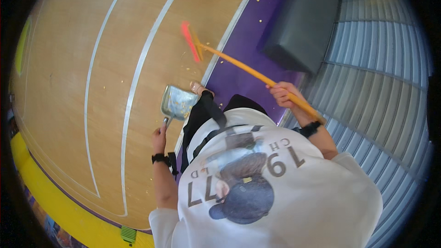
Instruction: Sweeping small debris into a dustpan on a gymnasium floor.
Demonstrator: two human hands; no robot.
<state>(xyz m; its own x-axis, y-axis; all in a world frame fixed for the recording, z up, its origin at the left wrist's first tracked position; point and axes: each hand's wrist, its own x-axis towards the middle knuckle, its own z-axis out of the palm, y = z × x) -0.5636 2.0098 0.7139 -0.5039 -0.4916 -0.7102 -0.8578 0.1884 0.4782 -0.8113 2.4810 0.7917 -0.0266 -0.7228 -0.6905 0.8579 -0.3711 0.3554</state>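
My left hand (160, 137) is closed around the handle of a metal dustpan (179, 102), whose pan lies beside my foot and holds scattered small yellowish bits. Out to the right, my right hand (283, 94) grips the upper part of an orange broom handle (244, 67). At the handle's far end, the broom head with red bristles (191, 41) is over the wood-coloured floor, slightly blurred. More yellowish bits (190, 69) lie on the floor between the broom head and the dustpan.
A dark grey padded block (299, 38) stands on the purple floor strip (237, 51) at the upper right, beside a corrugated metal shutter (365, 86). White lines cross the wood-coloured floor (110, 110). A yellow border (51, 186) curves along the lower left.
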